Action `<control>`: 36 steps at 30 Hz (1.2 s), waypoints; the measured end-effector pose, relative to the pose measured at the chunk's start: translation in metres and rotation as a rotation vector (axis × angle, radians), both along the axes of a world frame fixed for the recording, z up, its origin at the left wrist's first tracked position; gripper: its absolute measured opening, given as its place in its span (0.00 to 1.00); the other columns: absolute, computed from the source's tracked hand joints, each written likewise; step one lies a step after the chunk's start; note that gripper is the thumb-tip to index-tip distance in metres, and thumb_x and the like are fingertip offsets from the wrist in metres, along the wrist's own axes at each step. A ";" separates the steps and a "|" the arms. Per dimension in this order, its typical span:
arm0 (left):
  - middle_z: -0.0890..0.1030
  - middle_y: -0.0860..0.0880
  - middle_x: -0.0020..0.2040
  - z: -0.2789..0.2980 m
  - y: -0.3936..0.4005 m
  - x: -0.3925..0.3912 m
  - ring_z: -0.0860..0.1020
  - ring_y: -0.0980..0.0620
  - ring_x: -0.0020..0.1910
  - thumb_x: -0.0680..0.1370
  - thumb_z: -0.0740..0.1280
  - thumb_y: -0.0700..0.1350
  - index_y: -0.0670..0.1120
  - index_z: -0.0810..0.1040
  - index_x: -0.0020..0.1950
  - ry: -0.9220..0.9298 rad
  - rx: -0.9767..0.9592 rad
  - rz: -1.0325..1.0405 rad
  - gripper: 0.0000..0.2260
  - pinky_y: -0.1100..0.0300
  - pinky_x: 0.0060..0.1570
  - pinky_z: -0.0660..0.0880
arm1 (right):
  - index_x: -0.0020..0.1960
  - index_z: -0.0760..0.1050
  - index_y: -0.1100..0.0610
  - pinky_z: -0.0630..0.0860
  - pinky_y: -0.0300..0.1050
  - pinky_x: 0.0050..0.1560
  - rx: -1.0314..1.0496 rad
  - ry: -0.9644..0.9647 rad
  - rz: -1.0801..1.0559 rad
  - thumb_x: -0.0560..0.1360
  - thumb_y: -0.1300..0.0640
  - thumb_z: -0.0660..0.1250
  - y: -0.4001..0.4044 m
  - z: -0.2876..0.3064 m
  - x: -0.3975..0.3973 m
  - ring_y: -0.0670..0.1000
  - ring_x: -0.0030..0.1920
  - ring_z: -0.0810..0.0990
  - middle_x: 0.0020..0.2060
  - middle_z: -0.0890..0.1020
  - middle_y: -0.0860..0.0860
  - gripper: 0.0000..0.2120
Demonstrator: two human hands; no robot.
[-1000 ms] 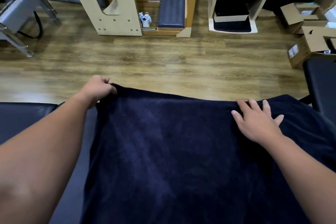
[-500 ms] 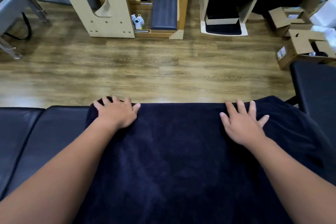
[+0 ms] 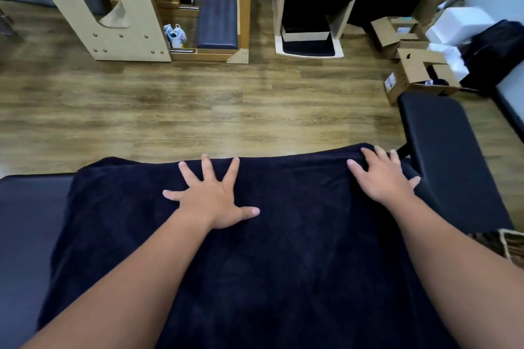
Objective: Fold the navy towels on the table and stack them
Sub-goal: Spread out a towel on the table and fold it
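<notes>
A large navy towel (image 3: 297, 258) lies spread over the black padded table (image 3: 25, 224), reaching the far edge. My left hand (image 3: 211, 198) presses flat on the towel near its far middle, fingers spread wide. My right hand (image 3: 381, 178) rests flat on the towel's far right corner, fingers straight and reaching the edge. Both forearms stretch across the cloth. No other towel or stack shows.
A black padded seat (image 3: 450, 156) stands close at the right of the table. Beyond the far edge is wooden floor (image 3: 184, 110) with wooden frames (image 3: 113, 8), a white-framed stand (image 3: 309, 22) and open cardboard boxes (image 3: 414, 71). A woven basket edge (image 3: 510, 244) shows at right.
My left hand let go of the far left corner, opened flat and slid right along the towel to its middle. My right hand slid right to the far right corner.
</notes>
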State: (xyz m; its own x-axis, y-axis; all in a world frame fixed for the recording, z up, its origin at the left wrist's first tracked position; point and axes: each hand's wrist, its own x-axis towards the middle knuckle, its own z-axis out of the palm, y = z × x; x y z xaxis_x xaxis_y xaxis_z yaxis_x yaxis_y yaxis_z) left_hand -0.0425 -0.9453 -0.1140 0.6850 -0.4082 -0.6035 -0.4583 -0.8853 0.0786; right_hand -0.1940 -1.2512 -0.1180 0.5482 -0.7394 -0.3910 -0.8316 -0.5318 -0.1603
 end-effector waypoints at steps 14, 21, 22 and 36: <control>0.29 0.48 0.80 0.003 -0.007 -0.003 0.29 0.30 0.76 0.64 0.64 0.80 0.73 0.27 0.72 0.013 0.031 0.070 0.53 0.17 0.64 0.52 | 0.59 0.78 0.61 0.71 0.62 0.58 -0.374 -0.370 -0.166 0.78 0.63 0.65 -0.032 0.015 0.002 0.66 0.58 0.73 0.55 0.76 0.62 0.10; 0.28 0.48 0.80 -0.001 -0.008 -0.005 0.29 0.30 0.76 0.66 0.62 0.80 0.72 0.26 0.72 -0.011 0.033 0.074 0.52 0.18 0.65 0.50 | 0.61 0.73 0.60 0.69 0.66 0.58 -0.500 -0.211 -0.090 0.76 0.50 0.71 -0.024 -0.001 -0.004 0.67 0.59 0.71 0.59 0.73 0.64 0.19; 0.28 0.48 0.80 -0.001 -0.007 -0.006 0.30 0.30 0.76 0.66 0.61 0.81 0.72 0.26 0.72 -0.015 0.034 0.071 0.51 0.18 0.65 0.51 | 0.61 0.75 0.59 0.70 0.65 0.57 -0.463 -0.247 0.034 0.77 0.48 0.69 -0.015 -0.004 -0.010 0.67 0.59 0.71 0.59 0.75 0.62 0.19; 0.42 0.41 0.83 -0.007 0.004 -0.083 0.41 0.38 0.81 0.85 0.49 0.56 0.51 0.46 0.83 -0.276 -0.116 -0.064 0.27 0.29 0.73 0.53 | 0.73 0.66 0.55 0.73 0.65 0.57 -0.312 -0.158 -0.195 0.78 0.53 0.67 0.075 0.005 -0.148 0.65 0.66 0.71 0.69 0.72 0.60 0.25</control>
